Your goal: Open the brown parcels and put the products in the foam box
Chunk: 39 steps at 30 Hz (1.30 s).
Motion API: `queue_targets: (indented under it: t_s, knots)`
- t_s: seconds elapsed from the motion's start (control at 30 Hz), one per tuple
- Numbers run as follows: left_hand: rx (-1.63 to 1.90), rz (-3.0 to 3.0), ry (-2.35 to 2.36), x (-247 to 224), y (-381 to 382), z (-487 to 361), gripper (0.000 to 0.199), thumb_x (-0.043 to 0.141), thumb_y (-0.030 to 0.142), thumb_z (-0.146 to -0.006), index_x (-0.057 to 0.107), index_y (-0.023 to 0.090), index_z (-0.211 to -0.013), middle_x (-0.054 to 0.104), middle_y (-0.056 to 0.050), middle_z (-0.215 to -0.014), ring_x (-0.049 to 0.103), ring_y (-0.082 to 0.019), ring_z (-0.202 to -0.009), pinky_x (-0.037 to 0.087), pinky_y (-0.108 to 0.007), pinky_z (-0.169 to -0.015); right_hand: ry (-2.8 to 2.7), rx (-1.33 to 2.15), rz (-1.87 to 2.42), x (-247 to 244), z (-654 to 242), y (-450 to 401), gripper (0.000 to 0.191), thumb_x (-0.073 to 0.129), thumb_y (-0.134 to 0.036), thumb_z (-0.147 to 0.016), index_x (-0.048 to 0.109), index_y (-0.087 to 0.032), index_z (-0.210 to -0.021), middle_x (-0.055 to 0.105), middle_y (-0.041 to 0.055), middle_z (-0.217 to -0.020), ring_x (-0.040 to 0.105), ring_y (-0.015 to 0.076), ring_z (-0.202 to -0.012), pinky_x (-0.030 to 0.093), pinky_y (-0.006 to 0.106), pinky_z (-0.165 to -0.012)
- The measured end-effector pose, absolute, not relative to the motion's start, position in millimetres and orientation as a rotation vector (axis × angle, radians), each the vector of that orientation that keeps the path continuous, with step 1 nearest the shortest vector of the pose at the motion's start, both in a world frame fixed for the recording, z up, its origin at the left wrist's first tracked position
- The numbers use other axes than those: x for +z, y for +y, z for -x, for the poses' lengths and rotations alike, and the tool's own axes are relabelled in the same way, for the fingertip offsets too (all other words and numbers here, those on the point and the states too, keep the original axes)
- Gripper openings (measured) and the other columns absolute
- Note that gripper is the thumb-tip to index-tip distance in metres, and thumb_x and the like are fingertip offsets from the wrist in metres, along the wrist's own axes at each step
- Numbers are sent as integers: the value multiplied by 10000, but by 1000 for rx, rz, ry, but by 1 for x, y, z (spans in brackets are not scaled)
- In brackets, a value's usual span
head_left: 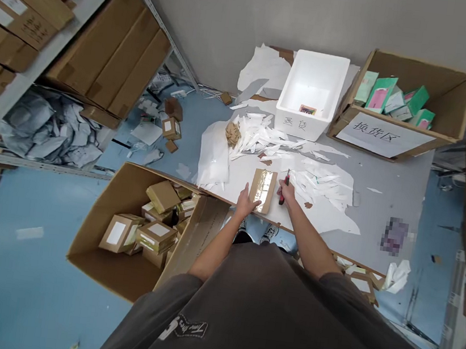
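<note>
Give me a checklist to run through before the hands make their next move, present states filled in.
1. Left grip in contact with the small carton: ok, at its near left corner.
2. Right grip on the red-and-black tool: ok, held.
3. Tool apart from the left fingers: ok, it is right of the carton.
4. Tool's tip exposed or covered: cannot tell, too small.
5. Tape on the carton unbroken: cannot tell, glare.
6. Tabletop free of scraps: not ok, white strips lie about.
</note>
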<state>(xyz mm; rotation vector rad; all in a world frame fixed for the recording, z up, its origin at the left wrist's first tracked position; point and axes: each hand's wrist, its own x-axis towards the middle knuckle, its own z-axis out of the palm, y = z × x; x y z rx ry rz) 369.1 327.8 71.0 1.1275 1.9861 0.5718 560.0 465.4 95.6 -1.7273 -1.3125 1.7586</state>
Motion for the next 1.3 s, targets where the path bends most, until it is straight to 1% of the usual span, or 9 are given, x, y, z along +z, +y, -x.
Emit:
queue_targets:
  t_s: [0.2, 0.33, 0.43, 0.53, 0.67, 0.87, 0.97, 1.13, 1.3]
  knots:
    - [861, -858, 1512, 58, 332, -364, 980, 881, 519, -859, 436, 214, -1678, 691, -141, -1518, 686, -315, -1357, 543, -477, -1172, -994, 2046, 1624, 114, -577, 402, 470, 577, -417, -951, 651, -268, -1391, 788, 68, -1076, 756, 268, -966, 653, 423, -842]
    - [964, -688, 1369, 58, 332, -355, 811, 796, 543, -940, 533, 172, -1612, 731, -164, -1464, 724, -308, -1312, 564, -479, -1154, -903, 2029, 1488, 135, -580, 399, 546, 570, -382, -914, 628, -274, -1445, 785, 103, -1268, 755, 280, -1143, 654, 435, -903]
    - [960, -577, 1463, 54, 336, -337, 681, 631, 533, -1046, 538, 185, -1625, 725, -166, -1481, 732, -285, -1310, 580, -479, -1125, -937, 2076, 1448, 147, -572, 406, 558, 550, -386, -919, 592, -259, -1460, 767, 136, -1335, 747, 291, -1213, 648, 453, -916]
    - [844, -574, 1711, 48, 340, -320, 656, 569, 572, -1059, 585, 195, -1596, 745, -144, -1456, 725, -282, -1320, 572, -491, -1129, -913, 2090, 1577, 145, -556, 405, 525, 589, -387, -870, 615, -224, -1369, 785, 158, -1249, 778, 291, -1124, 655, 441, -880]
    - [792, -640, 1722, 43, 341, -309, 612, 513, 601, -1087, 694, 154, -1464, 728, -164, -1478, 689, -311, -1378, 539, -469, -1169, -743, 1756, 1753, 128, -546, 394, 492, 590, -313, -776, 658, -193, -1248, 796, 157, -1217, 772, 260, -1088, 646, 369, -858]
    - [902, -602, 1551, 43, 341, -323, 712, 755, 574, -977, 604, 160, -1536, 676, -190, -1542, 672, -323, -1393, 540, -442, -1171, -548, 1718, 1790, 116, -526, 375, 515, 599, -257, -648, 737, -192, -1140, 825, 67, -1064, 766, 222, -934, 601, 267, -741]
    - [1002, -395, 1393, 42, 342, -324, 674, 672, 653, -1012, 635, 180, -1489, 699, -177, -1512, 697, -302, -1359, 579, -426, -1126, -579, 1703, 1608, 126, -510, 369, 520, 624, -236, -628, 756, -209, -1130, 834, 65, -1159, 755, 245, -1153, 604, 272, -871]
    - [872, -396, 1528, 38, 342, -314, 677, 585, 652, -1057, 606, 151, -1512, 742, -187, -1425, 723, -312, -1317, 596, -459, -1105, -562, 1797, 1351, 143, -491, 369, 553, 648, -226, -655, 737, -246, -1200, 769, 93, -1415, 589, 278, -1483, 564, 427, -1113]
    - [860, -569, 1854, 51, 360, -276, 695, 531, 558, -1089, 438, 202, -1678, 472, -155, -1732, 421, -310, -1625, 366, -447, -1333, -558, 1927, 1437, 138, -473, 364, 557, 666, -240, -643, 693, -245, -1199, 774, 131, -1395, 661, 304, -1403, 598, 472, -1065]
